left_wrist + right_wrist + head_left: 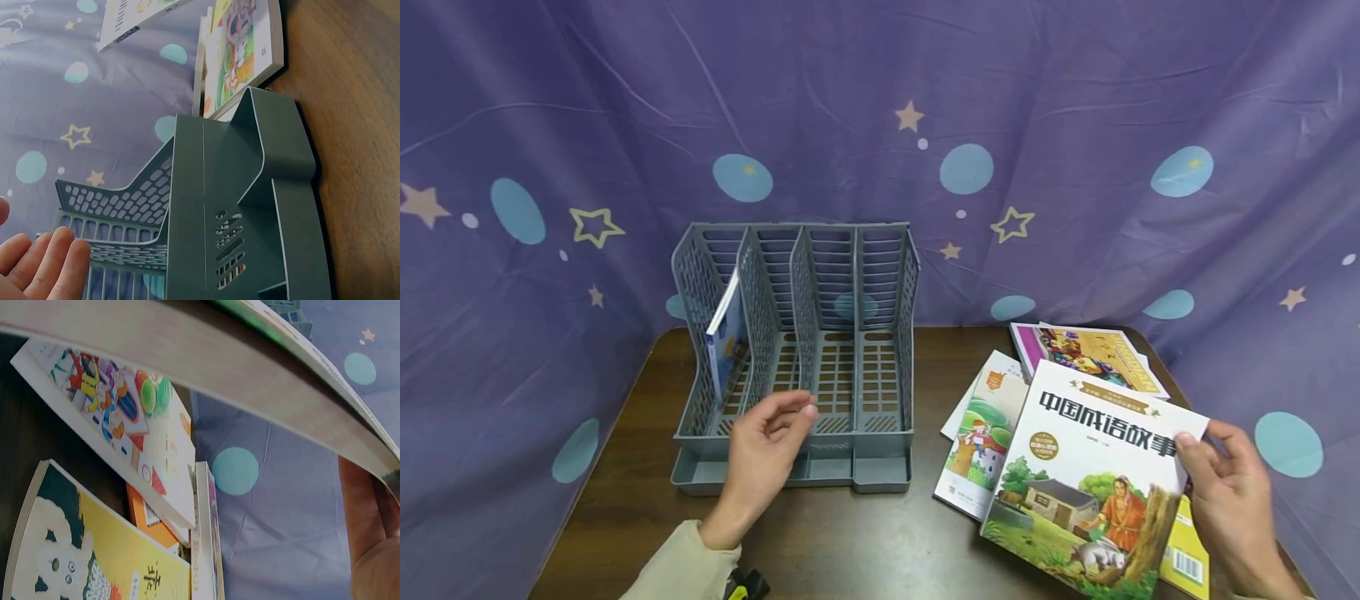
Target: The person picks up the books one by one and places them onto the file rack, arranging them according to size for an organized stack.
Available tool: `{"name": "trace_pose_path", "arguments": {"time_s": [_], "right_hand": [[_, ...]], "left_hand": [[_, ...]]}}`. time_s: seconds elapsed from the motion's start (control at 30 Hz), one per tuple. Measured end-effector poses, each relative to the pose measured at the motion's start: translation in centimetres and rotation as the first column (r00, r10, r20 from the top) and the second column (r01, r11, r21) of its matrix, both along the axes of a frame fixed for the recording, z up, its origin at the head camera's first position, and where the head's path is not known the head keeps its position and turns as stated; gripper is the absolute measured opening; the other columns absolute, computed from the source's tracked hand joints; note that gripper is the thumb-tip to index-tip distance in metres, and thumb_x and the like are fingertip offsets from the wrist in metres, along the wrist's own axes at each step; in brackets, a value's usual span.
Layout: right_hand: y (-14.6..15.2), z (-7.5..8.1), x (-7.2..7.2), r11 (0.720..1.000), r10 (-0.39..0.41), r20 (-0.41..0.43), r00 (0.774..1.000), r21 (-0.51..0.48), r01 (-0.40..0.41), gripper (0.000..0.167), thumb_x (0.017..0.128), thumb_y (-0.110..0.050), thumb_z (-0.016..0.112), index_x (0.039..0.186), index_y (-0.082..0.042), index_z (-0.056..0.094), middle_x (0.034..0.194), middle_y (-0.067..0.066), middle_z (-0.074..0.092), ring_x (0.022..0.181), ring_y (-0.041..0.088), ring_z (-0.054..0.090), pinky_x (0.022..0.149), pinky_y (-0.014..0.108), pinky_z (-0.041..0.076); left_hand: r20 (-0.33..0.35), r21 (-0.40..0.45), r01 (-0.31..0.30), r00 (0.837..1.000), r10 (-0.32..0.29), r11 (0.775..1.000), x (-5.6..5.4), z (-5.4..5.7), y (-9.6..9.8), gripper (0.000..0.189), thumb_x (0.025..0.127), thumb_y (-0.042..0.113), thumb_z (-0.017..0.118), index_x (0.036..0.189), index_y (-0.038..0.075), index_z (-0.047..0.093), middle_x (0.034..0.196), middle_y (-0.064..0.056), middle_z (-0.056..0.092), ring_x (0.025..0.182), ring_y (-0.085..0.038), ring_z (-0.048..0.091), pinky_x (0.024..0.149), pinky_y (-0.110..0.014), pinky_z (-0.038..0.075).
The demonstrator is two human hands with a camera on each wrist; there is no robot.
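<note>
My right hand [1232,487] pinches a white picture book [1097,475] by its right edge, thumb on the cover and fingers behind. The cover carries bold black characters over a drawing of a person in orange beside a tree trunk. In the right wrist view, the book's page edges [206,381] cross the top of the frame. My left hand [767,454] holds nothing, its fingers loosely bent in front of the grey file rack [793,446]. In the left wrist view, its relaxed fingers [47,265] show at the lower left. A thin blue-and-white book [726,337] leans in the rack's leftmost slot.
Several books lie at the table's right: a white one with a green picture [973,467], one with an orange-yellow cover [1097,354] behind, and a yellow one [1186,554] partly under the held book. A starry purple curtain [850,108] hangs behind the brown table [850,550].
</note>
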State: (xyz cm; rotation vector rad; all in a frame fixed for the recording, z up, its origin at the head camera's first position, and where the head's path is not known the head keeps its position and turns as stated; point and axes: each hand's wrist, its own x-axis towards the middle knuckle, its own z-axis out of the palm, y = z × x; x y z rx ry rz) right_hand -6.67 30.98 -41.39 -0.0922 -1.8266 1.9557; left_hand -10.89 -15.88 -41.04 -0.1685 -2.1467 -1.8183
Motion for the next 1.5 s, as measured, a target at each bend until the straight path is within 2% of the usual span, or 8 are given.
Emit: {"name": "trace_pose_path", "arguments": {"time_s": [0.3, 0.53, 0.63, 0.8, 0.93, 1.17, 1.3, 1.5], "right_hand": [[-1.6, 0.8, -0.1, 0.994, 0.101, -0.089, 0.991, -0.028, -0.104, 0.016, 0.095, 0.007, 0.049, 0.109, 0.001, 0.050, 0.090, 0.007, 0.070, 0.073, 0.012, 0.068, 0.051, 0.024, 0.054], [-2.6, 1.5, 0.0, 0.988, 0.143, -0.066, 0.988, 0.067, -0.138, 0.019, 0.096, 0.006, 0.047, 0.114, 0.001, 0.048, 0.089, 0.005, 0.070, 0.072, 0.013, 0.068, 0.050, 0.026, 0.053], [-3.0, 1.7, 0.0, 0.980, 0.187, -0.086, 0.979, 0.085, -0.179, 0.019, 0.096, 0.007, 0.045, 0.114, 0.001, 0.047, 0.085, 0.006, 0.070, 0.069, 0.014, 0.069, 0.049, 0.026, 0.053], [-3.7, 2.0, 0.2, 0.963, 0.249, -0.099, 0.964, 0.131, -0.235, 0.022, 0.097, 0.009, 0.042, 0.118, 0.002, 0.045, 0.090, 0.005, 0.072, 0.072, 0.014, 0.070, 0.051, 0.026, 0.054], [-4.3, 2.3, 0.3, 0.954, 0.273, -0.082, 0.958, 0.152, -0.259, 0.022, 0.097, 0.008, 0.042, 0.119, 0.001, 0.045, 0.092, 0.004, 0.073, 0.072, 0.014, 0.070, 0.052, 0.026, 0.054], [-5.2, 2.6, 0.3, 0.945, 0.254, -0.042, 0.966, 0.221, -0.239, 0.019, 0.098, 0.006, 0.043, 0.114, -0.002, 0.047, 0.083, 0.000, 0.072, 0.061, 0.010, 0.067, 0.045, 0.026, 0.050], [-5.7, 2.6, 0.2, 0.941, 0.238, -0.027, 0.971, 0.254, -0.224, 0.019, 0.097, 0.006, 0.044, 0.113, -0.003, 0.048, 0.075, 0.000, 0.069, 0.056, 0.006, 0.062, 0.043, 0.026, 0.046], [-6.3, 2.0, 0.1, 0.946, 0.250, -0.094, 0.964, 0.235, -0.223, 0.022, 0.094, 0.013, 0.045, 0.115, 0.004, 0.048, 0.066, 0.002, 0.061, 0.044, 0.008, 0.043, 0.035, 0.029, 0.028]], "left_hand": [[0.035, -0.020, 0.070, 0.997, -0.070, 0.997, 0.0, 0.3, 1.2, 0.021, 0.089, 0.008, 0.068, 0.109, 0.004, 0.066, 0.106, -0.012, 0.069, 0.085, -0.015, 0.068, 0.074, -0.024, 0.056], [0.038, -0.029, 0.129, 0.991, -0.128, 0.991, 0.3, 1.3, 2.5, 0.022, 0.088, -0.001, 0.066, 0.109, -0.002, 0.065, 0.104, -0.016, 0.069, 0.084, -0.015, 0.068, 0.074, -0.027, 0.056], [0.026, -0.032, 0.152, 0.988, -0.151, 0.988, 0.3, 1.1, 2.9, 0.021, 0.088, 0.003, 0.066, 0.109, 0.001, 0.066, 0.104, -0.011, 0.069, 0.085, -0.014, 0.068, 0.075, -0.027, 0.056], [0.010, 0.002, 0.195, 0.981, -0.195, 0.981, 0.0, 0.1, 3.3, 0.020, 0.090, 0.010, 0.067, 0.109, 0.005, 0.066, 0.104, -0.008, 0.069, 0.085, -0.017, 0.068, 0.075, -0.030, 0.057], [0.008, 0.034, 0.243, 0.970, -0.243, 0.970, 0.1, -0.1, 3.8, 0.020, 0.089, 0.011, 0.067, 0.108, 0.004, 0.066, 0.102, -0.011, 0.069, 0.082, -0.019, 0.069, 0.072, -0.032, 0.057], [0.018, 0.068, 0.335, 0.941, -0.337, 0.940, 0.4, 0.1, 5.1, 0.022, 0.089, 0.006, 0.067, 0.109, -0.001, 0.065, 0.099, -0.016, 0.068, 0.084, -0.027, 0.068, 0.072, -0.033, 0.057], [0.033, 0.069, 0.371, 0.927, -0.374, 0.926, 0.6, 0.3, 5.6, 0.024, 0.088, 0.007, 0.068, 0.111, -0.003, 0.065, 0.100, -0.017, 0.069, 0.086, -0.024, 0.068, 0.072, -0.032, 0.057], [0.052, 0.037, 0.423, 0.904, -0.424, 0.906, 0.7, 0.5, 6.3, 0.032, 0.089, 0.010, 0.067, 0.119, -0.001, 0.061, 0.104, -0.017, 0.068, 0.090, -0.019, 0.067, 0.078, -0.031, 0.056]]}}
